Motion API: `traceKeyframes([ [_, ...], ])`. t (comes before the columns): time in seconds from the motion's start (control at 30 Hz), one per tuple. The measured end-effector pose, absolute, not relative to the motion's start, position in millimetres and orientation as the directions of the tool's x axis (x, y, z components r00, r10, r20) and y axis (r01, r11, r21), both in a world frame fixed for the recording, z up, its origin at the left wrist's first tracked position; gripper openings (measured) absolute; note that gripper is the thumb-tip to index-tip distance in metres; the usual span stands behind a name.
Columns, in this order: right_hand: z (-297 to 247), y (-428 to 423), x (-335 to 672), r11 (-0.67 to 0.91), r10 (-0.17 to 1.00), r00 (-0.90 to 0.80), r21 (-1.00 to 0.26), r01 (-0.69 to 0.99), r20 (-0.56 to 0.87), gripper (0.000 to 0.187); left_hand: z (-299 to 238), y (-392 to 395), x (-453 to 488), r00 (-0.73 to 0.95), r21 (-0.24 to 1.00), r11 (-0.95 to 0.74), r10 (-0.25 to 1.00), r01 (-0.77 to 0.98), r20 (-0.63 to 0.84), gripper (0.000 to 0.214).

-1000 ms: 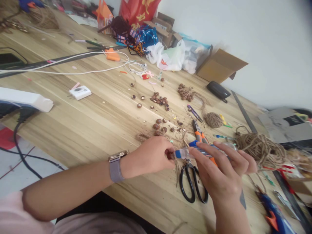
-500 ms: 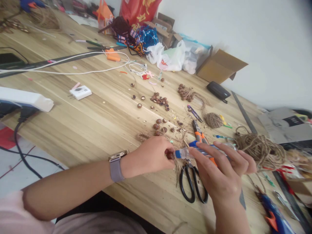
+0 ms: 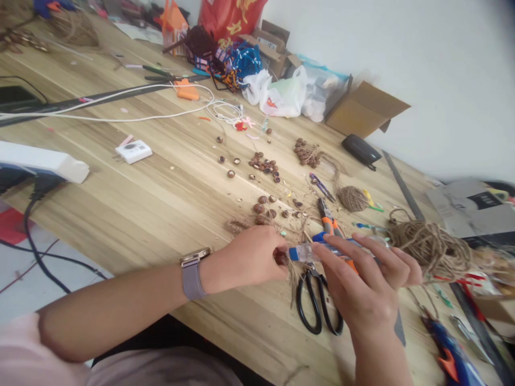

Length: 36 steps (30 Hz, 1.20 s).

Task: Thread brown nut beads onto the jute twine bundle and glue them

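Observation:
A brown nut shell [image 3: 281, 258] is pinched in the fingers of my left hand [image 3: 251, 254], which hide most of it. My right hand [image 3: 370, 279] is closed around a clear tube with a blue tip [image 3: 304, 253], its fingers stretched along the far side. That tip points left and sits right at the nut shell; whether they touch I cannot tell. Below, between the hands, lie black-handled scissors [image 3: 309, 305]. Orange-and-grey pliers [image 3: 325, 213] rest just beyond my right fingers. Several brown nuts [image 3: 258, 208] lie beyond my left hand, near loose twine ends [image 3: 237, 225].
More nut shells [image 3: 265, 165] and a nut bundle tied with twine [image 3: 308, 154] lie farther back. A small twine ball [image 3: 352, 198] and a big twine coil [image 3: 430, 244] are at right. A power strip [image 3: 44, 161], white cable [image 3: 161, 119] and charger [image 3: 134, 151] occupy the left.
Hardly anything differs. Both hands keep their hold, and the tube's tip stays at the nut shell; the view has shifted very slightly.

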State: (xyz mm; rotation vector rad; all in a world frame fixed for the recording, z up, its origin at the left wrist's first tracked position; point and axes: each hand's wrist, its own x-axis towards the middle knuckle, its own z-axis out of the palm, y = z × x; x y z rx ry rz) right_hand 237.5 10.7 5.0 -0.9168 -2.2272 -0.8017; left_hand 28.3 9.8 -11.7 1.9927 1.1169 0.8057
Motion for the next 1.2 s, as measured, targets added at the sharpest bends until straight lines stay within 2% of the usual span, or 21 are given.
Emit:
traceKeyframes([
  [0.53, 6.3, 9.0, 235.2, 0.597, 0.433, -0.580, 0.262, 0.758, 0.690, 0.013, -9.4, 10.1, 27.9, 0.464, 0.779, -0.398, 0.872, 0.484, 0.157, 0.008],
  [0.97, 9.3, 11.2, 235.6, 0.605, 0.400, -0.577, 0.268, 0.750, 0.712, 0.015, -10.4, 9.7, 27.6, 0.451, 0.800, -0.399, 0.873, 0.448, 0.183, 0.004],
  [1.2, 6.4, 10.0, 235.5, 0.619, 0.430, -0.592, 0.255, 0.743, 0.681, 0.014, -9.9, 10.0, 28.6, 0.457, 0.760, -0.415, 0.872, 0.500, 0.175, 0.006],
])
